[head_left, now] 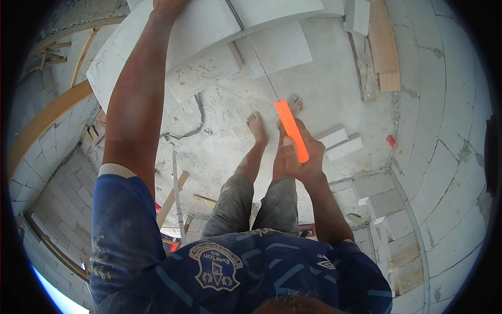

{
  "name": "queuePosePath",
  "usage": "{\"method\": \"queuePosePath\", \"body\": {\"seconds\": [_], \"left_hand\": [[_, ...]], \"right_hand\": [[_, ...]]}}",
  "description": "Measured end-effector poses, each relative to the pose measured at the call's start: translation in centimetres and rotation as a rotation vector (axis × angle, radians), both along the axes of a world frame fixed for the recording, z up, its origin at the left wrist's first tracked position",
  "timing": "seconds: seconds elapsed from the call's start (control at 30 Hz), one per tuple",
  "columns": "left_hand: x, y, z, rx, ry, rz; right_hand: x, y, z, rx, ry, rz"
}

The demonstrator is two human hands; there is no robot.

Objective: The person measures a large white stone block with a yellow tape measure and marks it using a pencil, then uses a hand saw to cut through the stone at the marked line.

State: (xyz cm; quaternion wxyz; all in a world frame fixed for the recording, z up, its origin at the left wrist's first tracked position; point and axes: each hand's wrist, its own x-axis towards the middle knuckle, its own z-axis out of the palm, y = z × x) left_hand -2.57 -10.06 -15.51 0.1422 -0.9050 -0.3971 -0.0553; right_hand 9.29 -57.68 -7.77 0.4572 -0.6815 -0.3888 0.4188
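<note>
My right hand (312, 159) is closed around the orange handle of a hand saw (289, 123), in front of my legs. The thin blade, seen nearly edge-on, runs up and to the left from the handle. It reaches a large pale block (201, 34) at the top of the view and lies in a dark line there. My left arm stretches forward over the block's left part. Only the back of my left hand (168, 3) shows at the top edge, by the block; its fingers are out of view.
Loose white block pieces (342, 144) lie on the dusty floor to the right of my bare feet. Wooden boards (383, 47) lean by the right block wall (444, 104). A dark strap (193, 131) lies left of my feet, near a metal rod (178, 199).
</note>
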Motion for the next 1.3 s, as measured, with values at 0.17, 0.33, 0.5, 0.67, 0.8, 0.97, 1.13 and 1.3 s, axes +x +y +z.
{"method": "queuePosePath", "body": {"seconds": [0.17, 0.33, 0.5, 0.67, 0.8, 0.97, 1.13, 1.3], "left_hand": [[-0.1, 0.6, -0.2, 0.020, -0.088, -0.112], [0.5, -0.2, -0.3, 0.054, -0.068, -0.022], [0.7, 0.2, 0.4, 0.065, 0.026, -0.074], [-0.2, 0.6, 0.2, 0.070, -0.002, -0.048], [0.1, -0.3, -0.3, 0.122, 0.028, -0.111], [1.2, 0.0, 0.8, 0.099, -0.036, -0.122], [1.2, -0.8, 2.1, -0.159, -0.183, 0.097], [2.8, -1.1, 3.7, -0.310, -0.251, 0.238]], "right_hand": [[-0.7, 4.3, -0.1, -0.037, 0.084, -0.131], [-1.5, -5.7, 1.3, -0.116, -0.028, -0.039], [0.8, 4.6, -0.2, 0.046, 0.037, -0.070], [-1.3, 0.9, -1.7, 0.010, -0.061, -0.061], [-0.7, -5.4, 1.0, -0.101, 0.016, -0.043], [1.1, 3.4, -1.0, -0.139, 0.055, -0.032], [-0.2, 0.0, -2.2, -0.130, -0.141, 0.040], [0.6, -3.3, 0.8, -0.015, -0.032, -0.055]]}}
